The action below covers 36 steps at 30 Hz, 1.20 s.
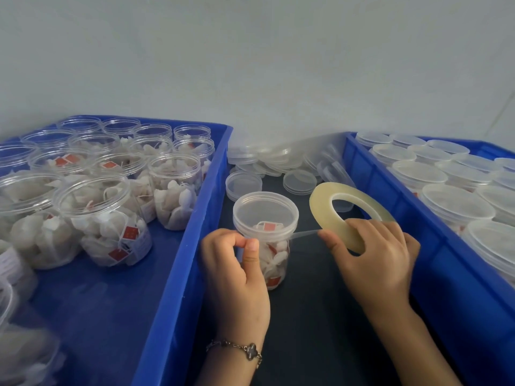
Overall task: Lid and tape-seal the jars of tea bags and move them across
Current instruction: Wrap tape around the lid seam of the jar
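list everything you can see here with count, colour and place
left crate: one, blue, on the left
open jars: many, clear, no lids, tea bags inside, in the left crate
right crate: one, blue, on the right
lidded jars: many, clear with pale lids, in the right crate
loose lids: a pile, clear, on the dark surface between the crates, at the back
jar: one, clear, lidded, tea bags inside, standing between the crates
tape roll: one, pale yellow; a strip runs from it to the jar
bracelet: one, dark charm, left wrist
left hand: grip pinching at the jar's side
right hand: grip on the tape roll
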{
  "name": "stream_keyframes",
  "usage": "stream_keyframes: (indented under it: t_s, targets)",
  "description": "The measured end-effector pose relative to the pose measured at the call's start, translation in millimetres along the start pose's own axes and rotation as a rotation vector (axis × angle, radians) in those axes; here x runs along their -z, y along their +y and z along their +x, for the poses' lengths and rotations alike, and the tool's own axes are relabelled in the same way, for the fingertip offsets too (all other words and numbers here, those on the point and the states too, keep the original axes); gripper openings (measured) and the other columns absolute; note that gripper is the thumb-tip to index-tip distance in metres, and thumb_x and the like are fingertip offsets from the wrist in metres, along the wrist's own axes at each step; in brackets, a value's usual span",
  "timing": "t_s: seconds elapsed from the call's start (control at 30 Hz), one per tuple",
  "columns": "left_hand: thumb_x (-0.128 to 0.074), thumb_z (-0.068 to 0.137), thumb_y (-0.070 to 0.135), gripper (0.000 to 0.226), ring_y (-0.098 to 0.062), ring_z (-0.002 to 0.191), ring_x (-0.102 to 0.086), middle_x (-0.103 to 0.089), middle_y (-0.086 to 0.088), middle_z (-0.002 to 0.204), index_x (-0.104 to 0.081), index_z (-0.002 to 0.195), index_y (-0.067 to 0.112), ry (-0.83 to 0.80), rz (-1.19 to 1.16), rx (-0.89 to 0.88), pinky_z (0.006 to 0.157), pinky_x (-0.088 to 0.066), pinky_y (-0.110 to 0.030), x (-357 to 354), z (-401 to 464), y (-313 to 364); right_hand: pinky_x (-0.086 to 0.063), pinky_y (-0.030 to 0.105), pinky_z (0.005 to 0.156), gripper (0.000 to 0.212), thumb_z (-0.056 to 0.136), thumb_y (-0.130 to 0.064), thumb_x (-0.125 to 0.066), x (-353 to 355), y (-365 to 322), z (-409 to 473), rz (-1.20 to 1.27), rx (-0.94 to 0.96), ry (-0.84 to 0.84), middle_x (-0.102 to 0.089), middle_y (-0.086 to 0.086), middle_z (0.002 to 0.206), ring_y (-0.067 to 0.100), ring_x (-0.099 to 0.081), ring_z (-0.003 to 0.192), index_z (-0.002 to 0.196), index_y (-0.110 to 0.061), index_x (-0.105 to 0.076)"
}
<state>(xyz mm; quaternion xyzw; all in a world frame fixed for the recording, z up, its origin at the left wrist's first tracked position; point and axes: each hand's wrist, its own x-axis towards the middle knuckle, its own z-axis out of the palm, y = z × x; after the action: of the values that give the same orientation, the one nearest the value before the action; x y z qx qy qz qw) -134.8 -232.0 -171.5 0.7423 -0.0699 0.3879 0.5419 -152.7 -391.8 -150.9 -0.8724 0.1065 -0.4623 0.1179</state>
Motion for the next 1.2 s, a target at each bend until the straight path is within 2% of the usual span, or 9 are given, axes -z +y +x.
stream_keyframes:
  t_s: [0.2, 0.27, 0.4, 0.5, 0.67, 0.73, 0.83, 1.03, 1.2]
  targets:
    - [-0.061, 0.089, 0.023, 0.018, -0.017, 0.093, -0.047, -0.051, -0.006, 0.1, -0.054, 0.092, 0.007, 0.016, -0.023, 0.003, 0.081, -0.035, -0.02, -3.4, 0.0, -5.2, -0.036, 0.043, 0.081, 0.056, 0.078, -0.06, -0.048, -0.4, 1.2, -2.8, 0.002, 0.012, 0.011, -0.067, 0.003, 0.074, 0.029, -0.061, 0.081, 0.079, -0.009, -0.071]
    - [-0.056, 0.085, 0.039, 0.031, -0.017, 0.098, -0.049, -0.05, 0.001, 0.108, -0.049, 0.104, 0.015, 0.031, -0.108, 0.126, 0.085, -0.037, -0.022, -3.9, -0.3, -3.5, -0.036, 0.042, 0.08, 0.055, 0.078, -0.059, -0.049, -0.7, 2.5, -3.0, 0.015, 0.008, 0.011, -0.067, 0.003, 0.074, 0.028, -0.061, 0.081, 0.079, -0.009, -0.071]
    - [-0.058, 0.083, 0.047, 0.055, 0.007, 0.123, -0.041, -0.038, 0.024, 0.134, -0.026, 0.128, 0.045, -0.069, -0.295, 0.25, 0.096, -0.028, -0.003, -5.8, -1.9, -1.2, -0.038, 0.043, 0.08, 0.056, 0.078, -0.059, -0.048, -2.1, 5.8, -3.0, 0.038, -0.01, -0.002, -0.068, 0.003, 0.076, 0.029, -0.061, 0.082, 0.081, -0.008, -0.072]
    - [-0.053, 0.083, 0.036, 0.067, 0.017, 0.127, -0.033, -0.031, 0.023, 0.144, -0.011, 0.132, 0.056, -0.169, -0.49, 0.323, 0.092, -0.028, 0.002, -8.7, 0.1, -1.0, -0.037, 0.042, 0.081, 0.056, 0.078, -0.059, -0.049, -3.4, 6.7, -3.9, 0.046, -0.013, -0.01, -0.068, 0.003, 0.077, 0.028, -0.061, 0.083, 0.081, -0.008, -0.072]
    - [-0.055, 0.08, 0.032, 0.055, 0.002, 0.127, -0.044, -0.046, 0.01, 0.142, -0.035, 0.127, 0.052, -0.173, -0.552, 0.334, 0.104, -0.036, -0.02, -7.7, 4.3, -2.3, -0.038, 0.039, 0.079, 0.052, 0.079, -0.056, -0.051, -5.6, 6.8, -7.0, 0.085, -0.009, 0.001, -0.068, 0.001, 0.074, 0.027, -0.061, 0.077, 0.077, -0.008, -0.072]
    - [-0.061, 0.076, 0.036, 0.055, 0.004, 0.123, -0.048, -0.05, 0.016, 0.138, -0.04, 0.121, 0.057, -0.154, -0.459, 0.33, 0.103, -0.039, -0.026, -6.5, 4.0, -2.8, -0.04, 0.041, 0.078, 0.052, 0.079, -0.055, -0.052, -5.7, 8.6, -7.2, 0.092, -0.009, 0.0, -0.069, 0.002, 0.074, 0.028, -0.061, 0.077, 0.077, -0.007, -0.073]
    - [-0.075, 0.068, 0.047, 0.057, 0.016, 0.106, -0.053, -0.056, 0.036, 0.119, -0.044, 0.114, 0.063, -0.146, -0.342, 0.311, 0.087, -0.043, -0.018, -4.0, 3.0, -3.3, -0.043, 0.044, 0.075, 0.051, 0.078, -0.054, -0.054, -4.4, 12.9, -6.4, 0.101, -0.027, 0.001, -0.069, 0.003, 0.074, 0.028, -0.061, 0.077, 0.078, -0.007, -0.073]
    - [-0.071, 0.053, 0.056, 0.086, 0.015, 0.117, -0.044, -0.047, 0.031, 0.126, -0.028, 0.128, 0.052, -0.189, -0.31, 0.3, 0.094, -0.037, -0.012, -3.6, 3.1, -1.2, -0.047, 0.048, 0.072, 0.038, 0.074, -0.042, -0.067, -2.7, 16.6, -8.6, 0.107, -0.079, 0.012, -0.069, 0.005, 0.073, 0.029, -0.061, 0.076, 0.08, -0.005, -0.073]
    - [-0.088, 0.045, 0.039, 0.13, -0.007, 0.14, -0.023, -0.024, 0.004, 0.153, -0.008, 0.147, 0.027, -0.308, -0.204, 0.379, 0.115, -0.022, -0.031, -16.2, -2.6, -6.4, -0.046, 0.045, 0.071, 0.04, 0.074, -0.043, -0.069, -2.4, 15.5, -11.2, 0.104, -0.059, 0.008, -0.069, 0.005, 0.073, 0.029, -0.062, 0.076, 0.079, -0.004, -0.074]
